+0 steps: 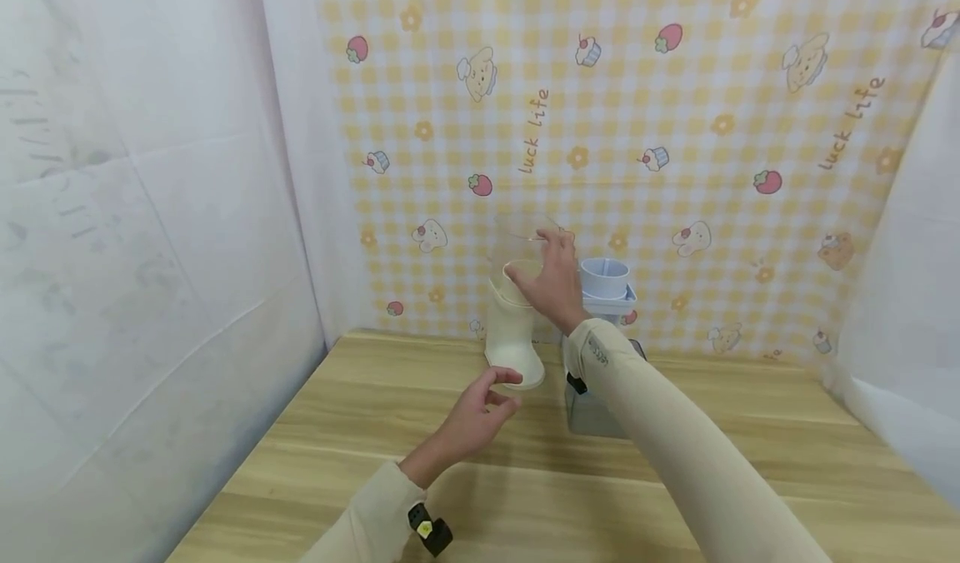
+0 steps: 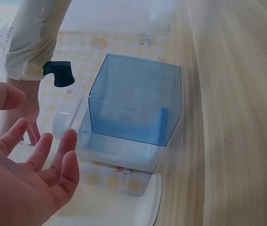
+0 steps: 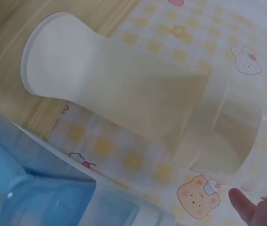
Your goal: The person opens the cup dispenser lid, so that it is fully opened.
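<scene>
A cream boot-shaped stand (image 1: 512, 330) with a flared foot stands upright on the table, a clear cylinder (image 1: 512, 242) on its top. My right hand (image 1: 551, 284) reaches beside the clear cylinder, its thumb spread away from the fingers. In the right wrist view only the thumb (image 3: 244, 205) shows, apart from the visible cylinder wall. Close to the stand's foot, my left hand (image 1: 476, 413) is held with loosely bent fingers and nothing in it. The left wrist view shows its palm and fingers (image 2: 53, 165) with space around them.
Right of the stand is a pale blue stand (image 1: 606, 284) with a round collar, partly hidden by my right arm. A translucent blue box (image 2: 136, 99) sits at its front. Behind both hangs a yellow checked cloth (image 1: 637, 113); the wooden table (image 1: 712, 446) lies below.
</scene>
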